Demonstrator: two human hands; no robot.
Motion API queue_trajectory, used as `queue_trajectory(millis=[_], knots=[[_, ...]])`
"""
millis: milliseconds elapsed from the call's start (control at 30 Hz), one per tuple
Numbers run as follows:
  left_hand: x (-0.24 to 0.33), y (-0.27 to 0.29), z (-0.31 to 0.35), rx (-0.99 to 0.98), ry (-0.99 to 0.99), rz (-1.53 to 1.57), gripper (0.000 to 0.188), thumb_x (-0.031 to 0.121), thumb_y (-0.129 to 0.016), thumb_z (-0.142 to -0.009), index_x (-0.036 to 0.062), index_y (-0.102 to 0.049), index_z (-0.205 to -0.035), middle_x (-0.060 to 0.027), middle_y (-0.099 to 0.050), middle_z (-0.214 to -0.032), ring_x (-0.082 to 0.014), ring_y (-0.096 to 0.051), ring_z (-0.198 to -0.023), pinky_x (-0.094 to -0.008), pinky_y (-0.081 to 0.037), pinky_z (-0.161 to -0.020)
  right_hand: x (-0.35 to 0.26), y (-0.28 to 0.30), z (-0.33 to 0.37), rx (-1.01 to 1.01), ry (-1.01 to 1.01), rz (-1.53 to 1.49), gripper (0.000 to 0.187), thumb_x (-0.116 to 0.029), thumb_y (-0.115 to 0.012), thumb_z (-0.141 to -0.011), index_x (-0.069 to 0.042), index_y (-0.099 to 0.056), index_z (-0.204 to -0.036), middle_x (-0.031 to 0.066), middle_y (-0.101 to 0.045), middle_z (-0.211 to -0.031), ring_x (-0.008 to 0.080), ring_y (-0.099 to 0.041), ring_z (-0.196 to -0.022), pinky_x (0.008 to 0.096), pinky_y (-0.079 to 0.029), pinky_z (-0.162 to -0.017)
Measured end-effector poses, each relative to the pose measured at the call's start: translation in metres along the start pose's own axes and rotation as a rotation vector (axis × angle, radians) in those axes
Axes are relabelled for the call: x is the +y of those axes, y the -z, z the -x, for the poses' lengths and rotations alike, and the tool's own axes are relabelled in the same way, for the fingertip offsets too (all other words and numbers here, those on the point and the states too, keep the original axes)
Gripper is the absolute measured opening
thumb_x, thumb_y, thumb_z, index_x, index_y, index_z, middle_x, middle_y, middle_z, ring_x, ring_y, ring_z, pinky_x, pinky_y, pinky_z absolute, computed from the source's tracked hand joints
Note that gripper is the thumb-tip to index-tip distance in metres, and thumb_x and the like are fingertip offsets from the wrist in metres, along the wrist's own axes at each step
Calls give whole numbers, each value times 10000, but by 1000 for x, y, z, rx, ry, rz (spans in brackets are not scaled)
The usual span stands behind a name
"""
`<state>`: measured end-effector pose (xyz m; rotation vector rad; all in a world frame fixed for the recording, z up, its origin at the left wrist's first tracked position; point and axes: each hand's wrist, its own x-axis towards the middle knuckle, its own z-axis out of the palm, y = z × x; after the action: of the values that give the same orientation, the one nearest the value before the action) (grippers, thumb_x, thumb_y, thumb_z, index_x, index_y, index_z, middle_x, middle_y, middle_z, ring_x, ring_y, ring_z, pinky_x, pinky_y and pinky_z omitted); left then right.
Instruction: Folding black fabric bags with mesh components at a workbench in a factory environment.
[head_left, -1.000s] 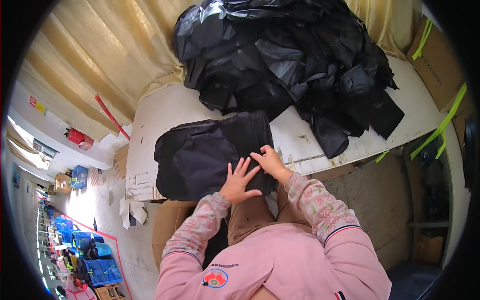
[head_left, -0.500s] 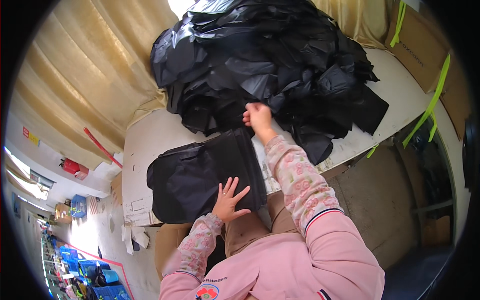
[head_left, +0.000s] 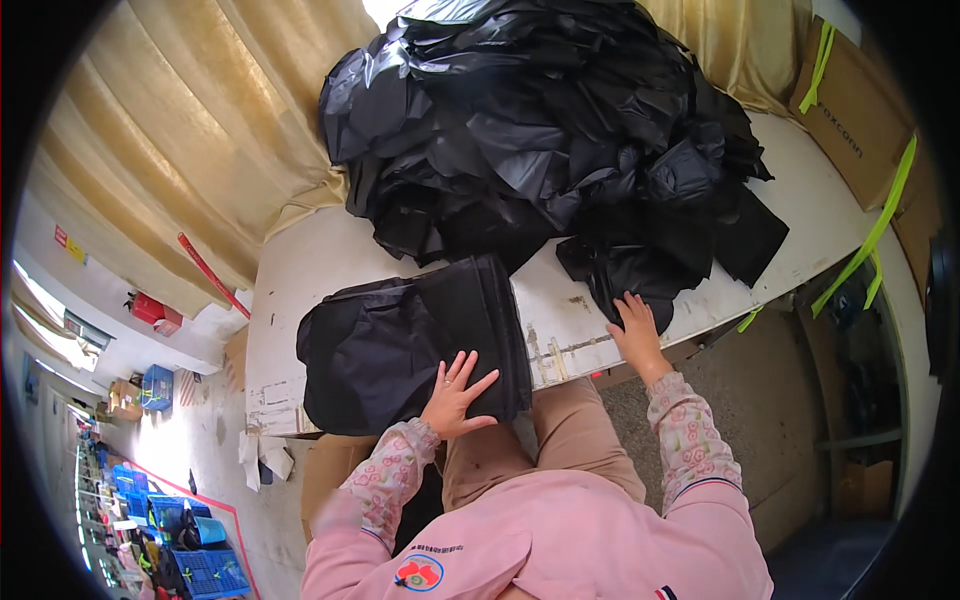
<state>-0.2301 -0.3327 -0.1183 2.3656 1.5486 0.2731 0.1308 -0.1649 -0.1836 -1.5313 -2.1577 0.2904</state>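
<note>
My left hand (head_left: 461, 396) lies flat with spread fingers on the near right part of a stack of thin black bags or sheets (head_left: 365, 335); which of the two I cannot tell. The stack lies evenly layered at the table's front edge. To the right, my right hand (head_left: 640, 335) rests its stretched fingers on the near end of a loose black bag or sheet (head_left: 640, 262). That piece sits at the front of a large crumpled heap of similar black pieces (head_left: 520, 130), which hides its far end.
A worn white table (head_left: 565, 325) carries both the stack and the heap. Beige curtains (head_left: 200, 120) hang behind and left. Cardboard boxes (head_left: 850, 130) with yellow-green straps (head_left: 890, 190) stand at the right. Blue crates (head_left: 210, 573) are on the floor at lower left.
My right hand has moved right and nearer, from the front of the heap to the loose piece by the table edge, its fingers now stretched out. My left hand stays on the stack.
</note>
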Motion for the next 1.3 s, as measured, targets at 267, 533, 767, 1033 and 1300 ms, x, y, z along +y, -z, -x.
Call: queue_trajectory(millis=[267, 533, 767, 1033, 1300], knots=[[11, 21, -10, -5, -24, 122, 750, 528, -690, -797, 232, -435, -1438, -183, -179, -1565, -379, -110, -1459, -587, -85, -1141, -27, 22, -5, 146, -35, -104, 107, -132, -665, -797, -59, -686, -873, 82, -663, -866, 285, -619, -879, 424, -469, -808], [83, 50, -78, 26, 473, 1668, 451, 353, -548, -976, 30, -532, -1290, -117, -551, -1287, -235, -547, -1159, -378, -441, -984, -126, 100, 33, 103, 324, -693, 150, 25, -651, -793, -25, -670, -933, 111, -667, -895, 294, -646, -846, 345, -517, -743], [107, -2, -101, 297, 447, 1581, 261, 33, -586, -921, 29, -562, -1181, -57, -645, -1059, -150, -610, -933, -303, -494, -841, -102, 75, 74, -521, -192, -1004, 226, -220, -661, -893, -29, -663, -1015, 48, -668, -903, 146, -642, -769, 284, -517, -694], [137, -20, -62, 49, -95, 595, 733, -62, -582, -713, 17, -385, -1415, -245, -531, -1267, -371, -517, -1215, -376, -406, -1025, -108, 91, 59, -472, -556, -1787, 579, -337, -579, -962, -13, -384, -1401, 92, -579, -1199, 154, -576, -1052, 298, -504, -872], [108, 86, -60, 706, -210, 497, 346, 128, -721, -743, 25, -609, -1054, -138, -584, -1090, -307, -532, -1020, -380, -424, -900, -113, 165, 25, -306, -22, -1262, 202, -56, -558, -926, 37, -627, -1092, -18, -659, -983, 56, -561, -882, 253, -470, -806]])
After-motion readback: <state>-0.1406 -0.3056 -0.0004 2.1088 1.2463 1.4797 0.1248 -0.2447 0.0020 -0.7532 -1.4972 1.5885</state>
